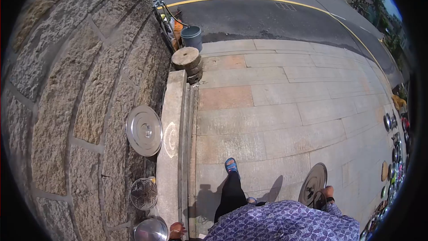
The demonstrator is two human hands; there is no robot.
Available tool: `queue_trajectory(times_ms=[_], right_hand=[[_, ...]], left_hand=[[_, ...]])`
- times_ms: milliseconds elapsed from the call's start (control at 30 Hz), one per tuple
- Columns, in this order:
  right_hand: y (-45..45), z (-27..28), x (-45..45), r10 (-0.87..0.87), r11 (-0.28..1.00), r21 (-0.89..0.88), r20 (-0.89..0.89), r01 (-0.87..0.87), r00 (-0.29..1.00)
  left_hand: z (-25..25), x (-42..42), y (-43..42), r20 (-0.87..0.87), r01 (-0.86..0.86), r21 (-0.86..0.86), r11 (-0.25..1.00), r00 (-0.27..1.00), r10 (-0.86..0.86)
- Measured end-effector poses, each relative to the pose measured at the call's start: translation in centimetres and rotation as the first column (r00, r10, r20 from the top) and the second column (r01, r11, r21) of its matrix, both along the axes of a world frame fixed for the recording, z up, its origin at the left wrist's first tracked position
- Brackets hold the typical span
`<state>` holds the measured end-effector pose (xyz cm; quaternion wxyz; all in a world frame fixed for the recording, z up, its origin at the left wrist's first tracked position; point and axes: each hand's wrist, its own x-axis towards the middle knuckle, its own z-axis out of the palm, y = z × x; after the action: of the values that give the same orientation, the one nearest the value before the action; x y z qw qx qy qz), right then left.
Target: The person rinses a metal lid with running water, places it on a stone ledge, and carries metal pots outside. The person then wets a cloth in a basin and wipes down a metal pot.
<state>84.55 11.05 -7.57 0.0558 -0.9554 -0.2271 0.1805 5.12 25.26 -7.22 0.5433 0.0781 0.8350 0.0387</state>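
My right hand is closed on a round metal pot lid, held upright at my right side above the paving. A darker curved piece shows between this lid and my fingers; its kind is unclear. My left hand hangs by the stone ledge, fingers loosely bent, with nothing seen in it. Close to its left is a shiny domed metal lid; I cannot tell whether they touch. Further along the wall are a round perforated metal piece and a large flat steel lid, leaning upright.
A rough stone wall rises on the left, with the stepped ledge below it. Stacked round stones and a grey bucket stand ahead. Several pans and lids line the right edge of the paving. The road lies beyond.
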Motion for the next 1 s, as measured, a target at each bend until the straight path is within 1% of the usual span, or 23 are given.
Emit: queue_trajectory(times_ms=[33,100,133,167,200,233,267,300,333,400,467,533,600,633,667,700,733,767,800,867,900,967,1000], right_hand=[[4.0,0.4,0.5,-0.043,0.993,0.109,-0.01,0.044,0.999],[11.4,2.1,0.3,-0.169,0.946,0.265,-0.098,0.19,0.981],[16.1,0.3,1.6,-0.164,0.942,0.283,-0.081,0.18,0.983],[19.4,-1.5,2.9,-0.156,0.905,0.388,-0.078,0.175,0.985],[20.9,-1.9,3.1,-0.149,0.868,0.464,-0.094,0.176,0.984],[24.1,-1.5,3.6,-0.141,0.872,0.459,-0.101,0.172,0.985],[28.4,-0.4,3.4,-0.142,0.808,0.532,-0.244,0.255,0.959],[32.7,0.2,3.5,-0.13,0.731,0.586,-0.384,0.35,0.914],[36.4,-0.4,4.1,-0.13,0.727,0.584,-0.399,0.361,0.908],[42.8,-1.7,6.2,-0.203,0.709,0.512,-0.511,0.485,0.835],[51.4,-0.1,5.7,-0.206,0.633,0.542,-0.57,0.552,0.795],[58.2,-2.7,8.1,-0.174,0.641,0.509,-0.633,0.575,0.755],[65.4,-4.5,10.2,-0.091,0.719,0.512,-0.601,0.471,0.794],[70.4,-4.8,9.8,-0.183,0.69,0.504,-0.573,0.52,0.799],[73.4,-4.8,9.1,-0.195,0.69,0.487,-0.587,0.535,0.786],[76.6,-3.0,8.4,-0.126,0.723,0.472,-0.628,0.505,0.768],[80.6,-2.0,8.9,-0.037,0.743,0.485,-0.659,0.461,0.752],[84.2,-2.5,9.9,-0.025,0.747,0.489,-0.656,0.45,0.754],[87.5,-3.5,10.2,-0.006,0.788,0.478,-0.624,0.388,0.781],[93.9,-4.4,10.6,0.035,0.821,0.474,-0.597,0.317,0.801],[97.1,-4.3,10.5,0.049,0.847,0.451,-0.59,0.28,0.806],[103.3,-5.2,10.5,0.079,0.878,0.438,-0.533,0.194,0.843],[106.0,-5.8,10.8,0.084,0.875,0.443,-0.536,0.195,0.84]], left_hand=[[-1.7,0.5,2.4,0.003,-0.001,0.001,1.0,1.0,0.001],[-3.9,0.1,5.6,0.023,0.225,-0.084,0.971,0.974,-0.223],[-5.8,1.2,11.4,0.032,0.2,-0.118,0.973,0.98,-0.197],[-5.3,2.0,15.8,0.04,0.165,-0.18,0.97,0.986,-0.161],[-11.2,-1.5,18.1,0.159,0.562,-0.008,0.827,0.817,-0.554],[-9.0,1.5,24.8,0.031,0.134,0.035,0.99,0.99,-0.136],[-3.1,7.6,31.5,-0.006,0.081,0.238,0.968,0.997,-0.082],[-2.1,9.3,37.2,-0.026,0.19,0.275,0.943,0.981,-0.19],[-0.2,11.7,43.0,-0.005,0.187,0.343,0.921,0.98,-0.198],[3.0,15.3,53.3,-0.023,0.301,0.506,0.808,0.942,-0.336],[4.8,18.3,62.9,-0.073,0.335,0.587,0.737,0.929,-0.364],[4.8,19.6,71.0,-0.096,0.315,0.699,0.642,0.931,-0.352],[6.4,21.4,77.7,-0.239,0.417,0.732,0.539,0.898,-0.371],[7.2,22.5,82.9,-0.256,0.417,0.751,0.512,0.898,-0.357],[7.9,23.0,85.7,-0.199,0.352,0.794,0.495,0.921,-0.334],[8.3,23.4,87.0,-0.13,0.278,0.821,0.5,0.942,-0.31],[10.1,24.7,89.5,-0.163,0.294,0.832,0.47,0.94,-0.299],[12.5,26.2,92.3,-0.195,0.304,0.849,0.431,0.941,-0.278],[14.1,27.0,94.9,-0.198,0.3,0.847,0.438,0.944,-0.264],[17.0,28.0,100.6,-0.075,0.152,0.952,0.266,0.958,-0.277],[18.5,28.2,103.5,-0.085,0.155,0.953,0.259,0.961,-0.264],[21.2,28.9,110.0,-0.115,0.155,0.98,0.121,0.951,-0.289],[22.7,29.3,113.4,-0.112,0.14,0.988,0.071,0.948,-0.299]])
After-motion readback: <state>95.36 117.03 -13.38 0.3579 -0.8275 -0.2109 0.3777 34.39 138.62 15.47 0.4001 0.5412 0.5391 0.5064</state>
